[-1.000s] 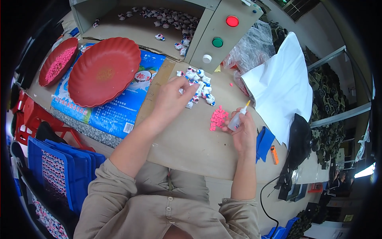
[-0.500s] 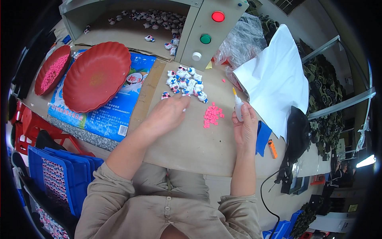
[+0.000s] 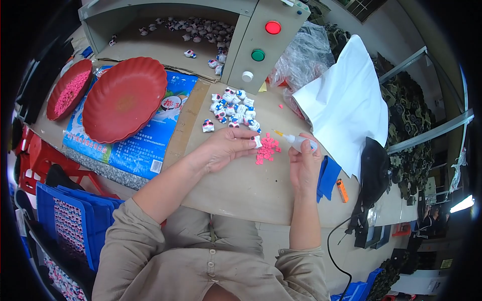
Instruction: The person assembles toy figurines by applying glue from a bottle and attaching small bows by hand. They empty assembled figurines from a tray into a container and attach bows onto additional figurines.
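L hand pinching toy, R hand gripping bottle

L's holding the small white toy up just beside pink bits on table. R's keeping bottle tilted, yellow tip pointing twd toy. Toy pile is lying nr L hand.

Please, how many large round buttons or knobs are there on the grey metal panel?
3: a red round button uppermost, a green round button below, a white round knob lowest. None seems hidden.
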The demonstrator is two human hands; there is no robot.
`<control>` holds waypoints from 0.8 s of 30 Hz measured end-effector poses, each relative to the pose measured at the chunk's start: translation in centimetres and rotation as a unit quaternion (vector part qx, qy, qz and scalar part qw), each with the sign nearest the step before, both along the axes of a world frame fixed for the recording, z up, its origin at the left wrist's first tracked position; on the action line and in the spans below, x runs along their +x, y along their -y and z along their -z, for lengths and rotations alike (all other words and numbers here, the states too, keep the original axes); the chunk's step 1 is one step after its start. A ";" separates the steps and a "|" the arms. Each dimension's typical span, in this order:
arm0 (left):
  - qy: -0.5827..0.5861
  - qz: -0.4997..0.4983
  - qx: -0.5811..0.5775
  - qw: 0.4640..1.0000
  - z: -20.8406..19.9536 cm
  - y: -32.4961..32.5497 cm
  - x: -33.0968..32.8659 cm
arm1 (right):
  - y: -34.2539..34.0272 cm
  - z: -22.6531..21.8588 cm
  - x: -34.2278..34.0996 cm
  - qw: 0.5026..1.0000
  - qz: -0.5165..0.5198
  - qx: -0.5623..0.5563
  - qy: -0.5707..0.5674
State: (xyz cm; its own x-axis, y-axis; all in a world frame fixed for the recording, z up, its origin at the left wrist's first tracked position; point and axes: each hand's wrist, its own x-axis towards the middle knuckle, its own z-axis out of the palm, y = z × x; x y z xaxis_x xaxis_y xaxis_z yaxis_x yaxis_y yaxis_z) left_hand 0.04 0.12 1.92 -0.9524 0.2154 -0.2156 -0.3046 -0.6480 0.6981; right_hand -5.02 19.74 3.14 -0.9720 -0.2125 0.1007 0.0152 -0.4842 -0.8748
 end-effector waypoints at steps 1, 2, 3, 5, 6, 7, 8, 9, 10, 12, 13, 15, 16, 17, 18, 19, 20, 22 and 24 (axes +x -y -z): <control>0.000 -0.002 0.000 1.000 0.3 0.0 -0.1 | 0.3 -0.2 0.3 0.999 -0.018 0.017 -0.025; -0.016 -0.004 -0.016 1.000 0.6 0.0 -0.2 | 0.7 -0.5 0.8 0.999 -0.019 0.017 -0.025; -0.032 -0.006 -0.033 0.999 0.9 0.0 -0.2 | 1.2 -0.8 1.2 0.998 -0.007 0.040 -0.056; -0.051 -0.030 -0.074 0.996 1.1 0.0 -0.4 | 1.3 -0.7 1.7 0.994 0.004 0.063 -0.087; -0.071 -0.052 -0.114 0.990 1.0 -0.1 -0.5 | 1.2 -0.5 1.8 0.989 0.022 0.094 -0.112; -0.071 -0.052 -0.114 0.990 0.9 -0.2 -0.5 | 1.1 -0.3 1.8 0.982 0.040 0.125 -0.136; -0.063 -0.067 -0.124 0.988 0.3 -0.3 -0.3 | 1.0 0.1 1.7 0.982 0.040 0.125 -0.136; -0.055 -0.082 -0.134 0.986 0.1 -0.3 -0.2 | 0.7 0.5 1.4 0.971 0.051 0.152 -0.176; -0.055 -0.081 -0.134 0.986 0.2 -0.4 -0.3 | 0.5 0.7 1.3 0.958 0.061 0.179 -0.215; -0.073 -0.073 -0.137 0.985 0.7 -0.2 -0.4 | 0.9 0.3 1.7 0.951 0.053 0.199 -0.229; -0.071 -0.075 -0.136 0.985 0.9 -0.2 -0.5 | 1.1 0.2 1.9 0.944 0.046 0.219 -0.244; -0.070 -0.051 -0.104 0.991 1.2 -0.1 -0.6 | 1.4 0.2 2.1 0.940 0.047 0.226 -0.253; -0.070 -0.051 -0.103 0.991 1.3 -0.2 -0.6 | 1.4 0.1 2.1 0.935 0.047 0.232 -0.263; -0.079 -0.059 -0.112 0.989 1.5 -0.2 -0.7 | 1.5 0.2 2.1 0.935 0.047 0.232 -0.263; -0.089 -0.067 -0.121 0.986 1.5 -0.2 -0.7 | 1.5 0.2 2.1 0.934 0.047 0.236 -0.262; -0.089 -0.067 -0.121 0.986 1.5 -0.2 -0.7 | 1.5 0.2 2.1 0.933 0.047 0.240 -0.262; -0.092 -0.068 -0.123 0.986 1.4 -0.2 -0.6 | 1.5 0.2 2.1 0.933 0.047 0.240 -0.262; -0.095 -0.070 -0.124 0.985 1.2 -0.2 -0.6 | 1.6 0.1 2.1 0.932 0.046 0.246 -0.261; -0.086 -0.059 -0.127 0.986 1.2 -0.1 -0.6 | 1.7 0.0 2.2 0.932 0.048 0.245 -0.262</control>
